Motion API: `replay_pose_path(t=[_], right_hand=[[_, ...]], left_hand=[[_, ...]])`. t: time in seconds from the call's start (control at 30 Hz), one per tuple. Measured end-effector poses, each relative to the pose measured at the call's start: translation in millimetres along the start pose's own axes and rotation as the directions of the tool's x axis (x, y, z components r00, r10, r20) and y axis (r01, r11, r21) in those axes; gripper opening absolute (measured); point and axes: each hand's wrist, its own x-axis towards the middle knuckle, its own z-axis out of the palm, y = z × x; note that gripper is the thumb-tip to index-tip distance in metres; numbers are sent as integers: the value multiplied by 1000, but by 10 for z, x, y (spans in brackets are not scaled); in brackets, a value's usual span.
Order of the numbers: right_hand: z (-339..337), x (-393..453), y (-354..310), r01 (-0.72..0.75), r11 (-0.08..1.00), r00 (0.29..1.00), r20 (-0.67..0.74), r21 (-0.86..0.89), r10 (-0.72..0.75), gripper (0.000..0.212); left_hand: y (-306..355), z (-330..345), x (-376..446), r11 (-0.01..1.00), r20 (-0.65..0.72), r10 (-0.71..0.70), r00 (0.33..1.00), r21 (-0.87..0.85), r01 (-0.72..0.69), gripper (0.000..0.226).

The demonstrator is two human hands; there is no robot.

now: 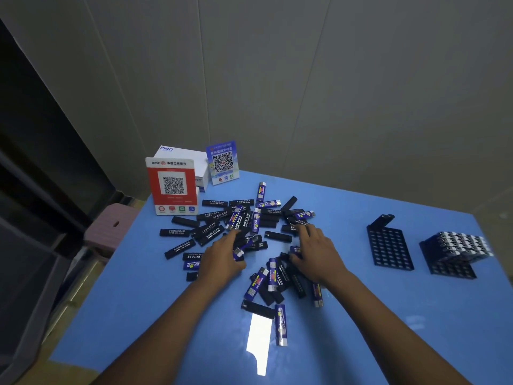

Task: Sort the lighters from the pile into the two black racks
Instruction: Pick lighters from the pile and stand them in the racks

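From the head view we see a blue counter (361,315) with a pile of lighters (244,226) spread over its middle, some black, some blue-labelled, lying flat and crossing one another. Our left hand (222,259) rests in the pile, its fingers curled around a blue lighter (244,247) whose metal end points toward us. Our right hand (316,254) lies palm down on the lighters to the right of it, fingers straight and spread, gripping nothing. Well apart on the right stand the two black racks: the near-left rack (388,245) shows bare cells with two lighters at its far edge, while the right rack (452,257) holds a block of upright lighters in its far part. At the far left of the counter stand a red QR sign (172,187), a white box (188,159) and a blue QR sign (222,162).
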Motion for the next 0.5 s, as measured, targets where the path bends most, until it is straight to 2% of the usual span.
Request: replay_pose_path(t=[0.27, 0.5], right_hand=[[-92, -296, -41, -63, 998, 996, -56, -3, 63, 51], [-155, -584, 43, -116, 993, 989, -93, 10, 116, 55]], left_hand=[[71, -120, -120, 977, 11, 101, 995, -190, -97, 78], [279, -171, -245, 982, 9, 135, 991, -132, -133, 77]])
